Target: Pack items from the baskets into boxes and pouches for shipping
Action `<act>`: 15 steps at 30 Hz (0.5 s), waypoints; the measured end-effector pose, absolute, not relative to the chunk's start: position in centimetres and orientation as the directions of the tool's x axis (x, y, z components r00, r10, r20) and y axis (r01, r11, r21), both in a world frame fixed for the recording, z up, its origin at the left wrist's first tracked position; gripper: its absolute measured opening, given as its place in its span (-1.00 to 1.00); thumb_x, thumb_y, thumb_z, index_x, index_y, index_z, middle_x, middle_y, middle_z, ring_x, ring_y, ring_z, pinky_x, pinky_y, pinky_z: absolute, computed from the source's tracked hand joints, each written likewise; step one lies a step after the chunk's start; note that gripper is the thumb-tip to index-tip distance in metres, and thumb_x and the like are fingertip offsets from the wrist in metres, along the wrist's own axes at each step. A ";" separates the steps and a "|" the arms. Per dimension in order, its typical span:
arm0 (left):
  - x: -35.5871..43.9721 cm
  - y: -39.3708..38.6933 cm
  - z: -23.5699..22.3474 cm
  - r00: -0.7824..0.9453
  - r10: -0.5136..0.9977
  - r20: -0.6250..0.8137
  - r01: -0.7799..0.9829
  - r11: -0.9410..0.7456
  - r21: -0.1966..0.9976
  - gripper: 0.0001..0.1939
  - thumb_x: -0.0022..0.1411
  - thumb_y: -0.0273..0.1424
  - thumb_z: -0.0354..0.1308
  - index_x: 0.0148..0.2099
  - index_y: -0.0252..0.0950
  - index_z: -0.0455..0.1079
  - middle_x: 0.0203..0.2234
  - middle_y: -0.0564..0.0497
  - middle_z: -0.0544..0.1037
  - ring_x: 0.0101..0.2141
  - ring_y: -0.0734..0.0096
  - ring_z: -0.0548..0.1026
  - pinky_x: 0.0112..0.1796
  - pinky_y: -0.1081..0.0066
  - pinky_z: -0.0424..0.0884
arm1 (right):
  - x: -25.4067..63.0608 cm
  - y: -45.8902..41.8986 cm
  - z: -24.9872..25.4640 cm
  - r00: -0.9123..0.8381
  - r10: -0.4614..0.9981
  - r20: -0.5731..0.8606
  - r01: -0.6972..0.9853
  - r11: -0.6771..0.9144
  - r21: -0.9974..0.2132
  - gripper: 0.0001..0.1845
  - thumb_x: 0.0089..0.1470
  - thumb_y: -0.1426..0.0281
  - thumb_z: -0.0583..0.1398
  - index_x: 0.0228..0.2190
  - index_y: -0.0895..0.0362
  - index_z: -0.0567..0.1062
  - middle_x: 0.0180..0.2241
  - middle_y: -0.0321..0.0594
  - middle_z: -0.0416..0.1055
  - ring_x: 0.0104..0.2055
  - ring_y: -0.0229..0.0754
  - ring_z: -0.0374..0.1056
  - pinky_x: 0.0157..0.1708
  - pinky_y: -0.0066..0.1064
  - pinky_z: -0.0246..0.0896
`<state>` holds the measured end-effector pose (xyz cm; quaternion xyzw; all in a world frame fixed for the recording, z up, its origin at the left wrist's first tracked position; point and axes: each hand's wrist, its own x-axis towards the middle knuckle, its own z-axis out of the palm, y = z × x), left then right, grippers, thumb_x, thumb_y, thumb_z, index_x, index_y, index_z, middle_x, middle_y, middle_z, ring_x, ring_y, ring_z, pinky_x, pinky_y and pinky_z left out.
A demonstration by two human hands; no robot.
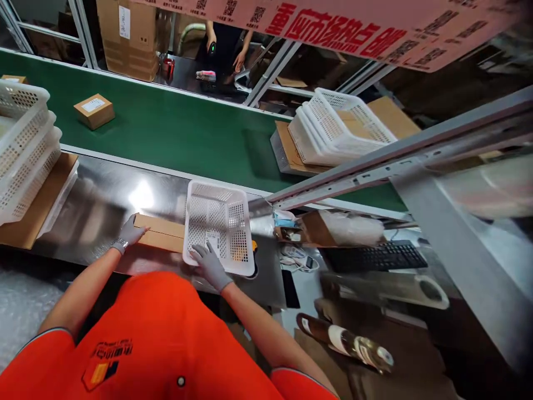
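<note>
My left hand [133, 230], in a grey glove, is closed around the left end of a flat brown cardboard box [162, 233]. The box lies on the metal table, and its right end meets a white perforated plastic basket [239, 194]. My right hand [210, 265], also gloved, reaches over the basket's near rim with its fingers spread. Its fingertips are beside a white printed label [212, 240] in the basket; whether they touch it I cannot tell. Something yellow and black [255, 245] shows partly behind the basket's right side.
Beyond the metal table [100, 194] runs a green conveyor belt [175, 128] carrying a small labelled box [94, 111]. Stacked baskets [25, 155] stand left, others [333, 128] right. A slanting metal post [358, 172], a keyboard [375, 256] and a bottle [345, 341] are rightward. A person [227, 41] holds a scanner opposite.
</note>
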<state>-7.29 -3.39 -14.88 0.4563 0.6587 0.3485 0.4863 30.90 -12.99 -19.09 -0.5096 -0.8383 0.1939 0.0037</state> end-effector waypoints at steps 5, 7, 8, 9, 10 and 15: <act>-7.5 -3.0 -14.4 -0.081 0.942 -0.325 0.271 0.335 0.903 -0.32 0.18 -0.28 0.54 0.27 -0.34 0.45 -0.12 -0.09 0.68 -0.18 0.22 0.62 -0.07 0.22 0.58 | 31.7 -5.1 -16.6 -0.417 0.894 -0.163 0.863 0.333 -0.379 -0.54 0.12 0.68 0.28 0.04 0.23 0.70 0.09 0.15 0.68 0.21 0.18 0.55 0.44 0.14 0.27; -7.5 -3.0 -14.2 -0.062 0.942 -0.329 0.259 0.333 0.907 -0.32 0.17 -0.22 0.54 0.26 -0.32 0.45 -0.14 -0.08 0.67 -0.21 0.24 0.61 -0.10 0.23 0.59 | 31.6 -3.8 -15.8 -0.317 0.946 -0.072 0.871 0.261 -0.416 -0.43 0.10 0.66 0.26 0.15 0.32 0.65 0.21 0.28 0.60 0.30 0.27 0.50 0.42 0.17 0.28; -7.5 -3.1 -14.0 -0.055 0.942 -0.331 0.254 0.334 0.908 -0.31 0.16 -0.19 0.54 0.26 -0.31 0.44 -0.15 -0.07 0.67 -0.23 0.25 0.60 -0.10 0.23 0.58 | 31.2 -3.8 -15.4 -0.285 0.958 -0.019 0.863 0.248 -0.439 -0.34 0.10 0.64 0.25 0.24 0.34 0.59 0.30 0.32 0.53 0.36 0.30 0.45 0.43 0.17 0.28; -7.5 -3.1 -13.9 -0.049 0.942 -0.333 0.252 0.335 0.908 -0.28 0.15 -0.16 0.54 0.26 -0.31 0.43 -0.15 -0.07 0.67 -0.24 0.25 0.60 -0.11 0.23 0.58 | 30.5 -4.0 -15.0 -0.278 0.960 0.032 0.848 0.261 -0.461 -0.25 0.10 0.62 0.25 0.34 0.34 0.51 0.38 0.33 0.44 0.44 0.30 0.38 0.46 0.16 0.27; -7.5 -3.2 -13.8 -0.046 0.941 -0.336 0.254 0.336 0.907 -0.24 0.13 -0.13 0.55 0.28 -0.30 0.42 -0.15 -0.06 0.67 -0.24 0.26 0.59 -0.11 0.23 0.58 | 29.6 -4.3 -14.6 -0.305 0.950 0.073 0.826 0.302 -0.476 -0.17 0.11 0.58 0.26 0.42 0.31 0.44 0.47 0.31 0.35 0.51 0.29 0.29 0.49 0.14 0.24; -6.9 -3.6 -13.1 -0.016 0.928 -0.372 0.313 0.358 0.880 -0.09 0.03 -0.01 0.62 0.31 -0.31 0.44 -0.13 -0.09 0.70 -0.23 0.21 0.63 -0.17 0.26 0.58 | 22.5 -6.4 -12.8 -0.615 0.784 0.081 0.705 0.593 -0.390 0.14 0.08 0.05 0.53 0.54 0.19 0.36 0.65 0.36 0.00 0.64 0.56 -0.05 0.58 0.48 -0.18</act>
